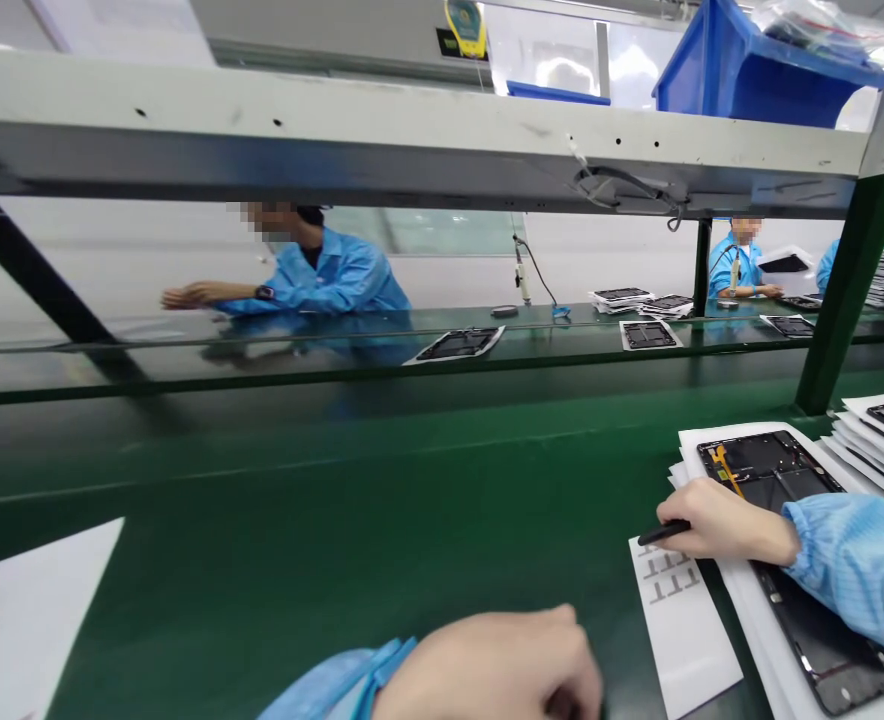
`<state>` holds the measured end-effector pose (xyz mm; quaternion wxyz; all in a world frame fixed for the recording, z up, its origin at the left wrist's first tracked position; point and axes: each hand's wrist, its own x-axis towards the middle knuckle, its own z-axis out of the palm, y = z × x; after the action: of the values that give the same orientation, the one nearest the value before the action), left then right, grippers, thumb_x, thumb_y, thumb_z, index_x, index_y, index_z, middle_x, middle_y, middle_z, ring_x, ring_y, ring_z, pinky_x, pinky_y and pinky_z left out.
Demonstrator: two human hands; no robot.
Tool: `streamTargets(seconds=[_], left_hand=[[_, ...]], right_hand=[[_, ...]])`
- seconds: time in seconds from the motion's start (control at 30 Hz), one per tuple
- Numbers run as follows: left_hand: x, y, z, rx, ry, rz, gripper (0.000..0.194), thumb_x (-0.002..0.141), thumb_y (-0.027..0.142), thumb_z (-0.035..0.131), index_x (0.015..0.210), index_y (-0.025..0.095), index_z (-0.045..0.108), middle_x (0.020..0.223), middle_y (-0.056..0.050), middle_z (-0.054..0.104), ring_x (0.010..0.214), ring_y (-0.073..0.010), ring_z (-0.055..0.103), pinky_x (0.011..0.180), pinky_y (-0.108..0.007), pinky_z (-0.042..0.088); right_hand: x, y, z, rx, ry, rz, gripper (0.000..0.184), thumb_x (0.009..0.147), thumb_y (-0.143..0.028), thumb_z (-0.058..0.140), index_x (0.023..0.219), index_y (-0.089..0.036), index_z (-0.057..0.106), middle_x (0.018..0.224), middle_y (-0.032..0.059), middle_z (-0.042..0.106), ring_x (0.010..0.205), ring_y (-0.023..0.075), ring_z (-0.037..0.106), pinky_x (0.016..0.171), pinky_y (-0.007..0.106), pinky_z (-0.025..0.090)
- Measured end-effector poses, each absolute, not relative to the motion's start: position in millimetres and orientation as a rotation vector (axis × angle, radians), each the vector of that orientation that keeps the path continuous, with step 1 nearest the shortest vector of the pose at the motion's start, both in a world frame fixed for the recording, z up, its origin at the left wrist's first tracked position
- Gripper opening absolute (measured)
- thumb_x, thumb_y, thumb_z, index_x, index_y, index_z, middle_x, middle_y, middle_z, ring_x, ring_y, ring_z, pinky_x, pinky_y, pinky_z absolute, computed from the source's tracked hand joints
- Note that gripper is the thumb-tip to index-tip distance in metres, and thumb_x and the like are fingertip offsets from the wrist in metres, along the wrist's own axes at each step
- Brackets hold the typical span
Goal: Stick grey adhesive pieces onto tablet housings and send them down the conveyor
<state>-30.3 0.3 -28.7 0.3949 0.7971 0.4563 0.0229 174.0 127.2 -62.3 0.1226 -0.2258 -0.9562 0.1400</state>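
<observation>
At the right, my right hand (719, 522) is closed around a slim black tool (664, 532), whose exact kind I cannot make out. The tool's end is over the top of a white sheet (686, 640) bearing rows of grey T-shaped stickers. Under my right forearm lies an opened tablet housing (776, 465), black inside with an orange flex cable, on a stack of white paper sheets (749, 620). My left hand (498, 665) is at the bottom middle above the green bench, blurred, its fingers curled. Whatever it may hold is hidden.
A second stack with tablet housings (873, 450) stands at the far right by a green post (851, 300). White paper (29, 610) lies at left. A shelf (412, 130) crosses overhead, carrying a blue bin (757, 75). Co-workers in blue (337, 270) sit across the line.
</observation>
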Motion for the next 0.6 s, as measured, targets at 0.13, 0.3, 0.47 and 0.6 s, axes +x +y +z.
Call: streamTargets(seconds=[0.13,0.3,0.47,0.6], left_hand=[[-14.5,20.0,-51.6,2.197,1.319,0.411,0.015,0.085,0.016,0.05,0.084,0.016,0.065,0.079,-0.003,0.064,0.072,-0.0145,0.06,0.069,-0.021,0.048],[-14.5,29.7,-84.3,2.29,1.28,0.614,0.038,0.082,0.021,0.063,0.119,0.019,0.054,0.126,-0.011,0.053,0.119,-0.0259,0.046,0.105,-0.041,0.038],[-16.5,30.9,-86.8,2.325,1.245,0.615,0.032,0.083,0.019,0.065,0.114,0.021,0.058,0.125,-0.009,0.055,0.12,-0.0263,0.045,0.104,-0.043,0.038],[-15.8,31.4,-86.5,2.302,1.232,0.679,0.021,0.084,0.02,0.066,0.104,0.02,0.06,0.122,-0.008,0.056,0.118,-0.0257,0.046,0.103,-0.043,0.039]], right_hand=[[173.0,128.2,-64.1,-0.627,-2.683,0.531,0.035,0.078,-0.014,0.07,0.053,-0.016,0.045,0.051,-0.0045,0.042,0.049,0.0096,0.036,0.049,0.024,0.02],[172.2,125.0,-58.3,-0.688,-2.372,0.747,0.042,0.089,-0.04,0.057,0.056,-0.017,0.046,0.054,-0.0008,0.049,0.051,0.0111,0.046,0.051,0.022,0.034],[174.7,116.5,-48.5,-0.856,-2.098,1.076,0.072,0.091,-0.071,0.016,0.072,-0.015,0.058,0.063,0.0056,0.061,0.047,0.0129,0.058,0.044,0.021,0.046],[173.2,115.7,-51.6,-0.981,-2.091,1.333,0.07,0.086,-0.076,0.026,0.062,-0.016,0.054,0.044,0.0028,0.055,0.036,0.0144,0.057,0.035,0.02,0.044]])
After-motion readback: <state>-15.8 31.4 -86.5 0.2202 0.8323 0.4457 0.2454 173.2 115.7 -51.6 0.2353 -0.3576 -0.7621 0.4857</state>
